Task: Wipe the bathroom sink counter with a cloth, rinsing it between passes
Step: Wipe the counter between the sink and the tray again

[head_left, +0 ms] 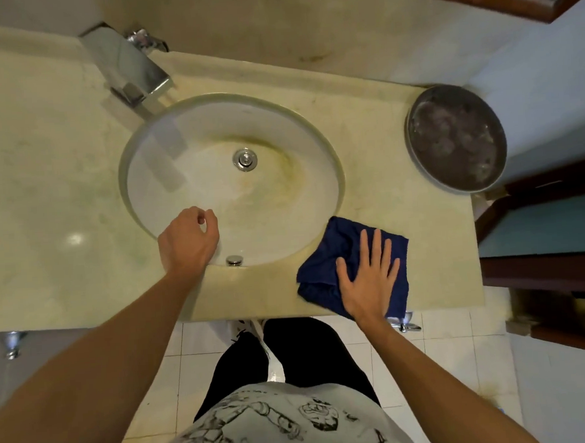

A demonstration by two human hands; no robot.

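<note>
A dark blue cloth (330,253) lies bunched on the beige counter (404,221), just right of the round white sink basin (183,135). My right hand (368,278) presses flat on the cloth with straight, spread fingers, near the counter's front edge. My left hand (187,239) hovers over the basin's front left rim, fingers loosely curled and holding nothing. The chrome faucet (127,65) stands at the back left of the basin, and no water is visibly running.
A round metal-rimmed bin (455,137) stands at the counter's back right corner. A chrome drain stopper (245,159) sits mid-basin and an overflow cap (234,260) at its front. Dark wooden frames (544,267) stand to the right. White floor tiles lie below.
</note>
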